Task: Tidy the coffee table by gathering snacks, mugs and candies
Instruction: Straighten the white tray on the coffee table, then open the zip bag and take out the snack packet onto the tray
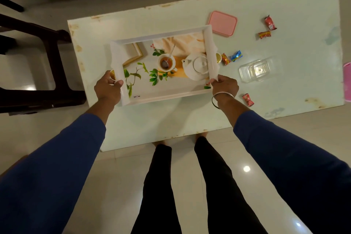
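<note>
A white rectangular tray (163, 33) with a raised rim is held over the pale green worktop (284, 2) at the centre of the frame, tilted slightly. Its base is printed with a teapot, a cup of tea with a strainer, green leaves and a picture frame; gold handles are seen at both short ends. The left hand (108, 89) is curled in a grip round the tray's left end, and the right hand (226, 85), a bangle at its wrist, pinches the lower right corner. Right of the tray, wrapped candies (235, 56) in red, orange and blue are scattered, with a pink lid (223, 23) above and a clear container (256, 70) below them.
</note>
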